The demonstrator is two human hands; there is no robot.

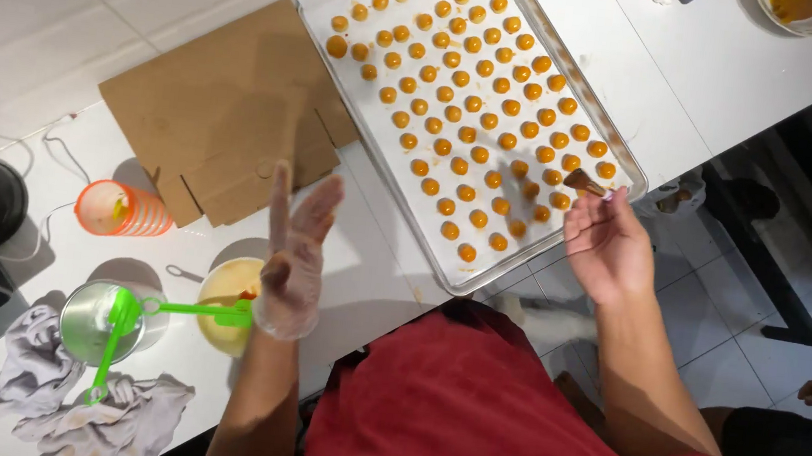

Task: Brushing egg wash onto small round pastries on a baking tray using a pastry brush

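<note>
Standing right by the white table here, and going left to right: at about 9 o'clock from the gloved hand there's an orange plastic cup lying on its side, and below it a shiny steel cup with a bright green plastic strainer resting across it, its handle reaching over a cream bowl of yellow egg wash. Crumpled grey rags are sitting at 7 o'clock.

The left hand, in a thin clear glove, is hovering edge-on with fingers spread wide, gripping nothing. It's hanging right above that bowl and the strainer handle, so I'm thinking one careless drop of the wrist could flip the strainer and slosh egg wash across the table.

A flat piece of brown cardboard is lying at 11 o'clock from that hand, tucked against the long metal baking tray, which is lined with white paper and carrying rows of small round golden pastry balls.

The bare right hand is pinching a small pastry brush, bristles touching down by the tray's 4 o'clock corner. That corner looks like it's poking past the table edge, so pressing down there might tip the tray. An overloaded brush could also be dripping and pooling around the balls, gluing them to the paper.
</note>
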